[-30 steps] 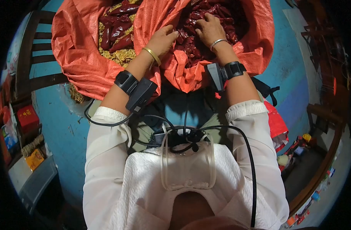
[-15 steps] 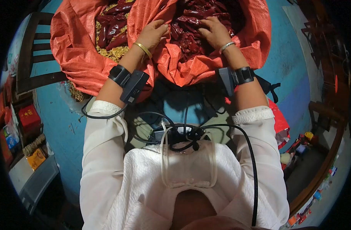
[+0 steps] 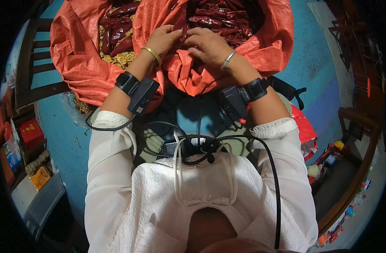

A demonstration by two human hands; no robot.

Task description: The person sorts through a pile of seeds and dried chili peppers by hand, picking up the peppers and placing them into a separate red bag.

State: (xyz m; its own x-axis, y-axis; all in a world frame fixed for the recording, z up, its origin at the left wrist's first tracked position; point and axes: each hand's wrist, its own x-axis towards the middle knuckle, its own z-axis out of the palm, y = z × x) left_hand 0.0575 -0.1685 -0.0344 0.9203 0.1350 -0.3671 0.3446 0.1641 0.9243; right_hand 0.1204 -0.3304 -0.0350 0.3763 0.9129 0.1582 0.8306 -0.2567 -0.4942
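Two orange-red woven sacks stand open before me. The right sack (image 3: 276, 46) is filled with dark red, glossy dried chili peppers (image 3: 214, 21). Over its near left edge, my left hand (image 3: 162, 41) pinches a dried red chili pepper (image 3: 182, 26) that points upward. My right hand (image 3: 210, 45) comes at the same pepper from the other side, its fingers bent and closed against the lower end. The exact grip of the right fingertips is partly hidden. In the left sack (image 3: 77, 55), more red chilies (image 3: 119, 33) lie on yellowish seeds or flakes (image 3: 121, 59).
Beneath the sacks is a blue floor (image 3: 315, 80). A dark wooden chair (image 3: 30, 63) stands at the left, near a red box (image 3: 31, 131). A red plastic bag (image 3: 305, 130) lies to the right. Black cables (image 3: 273, 168) hang across my front.
My right hand has moved left from over the chilies to meet my left hand. A chili pepper now stands between them, and the fingers of both hands have closed in.
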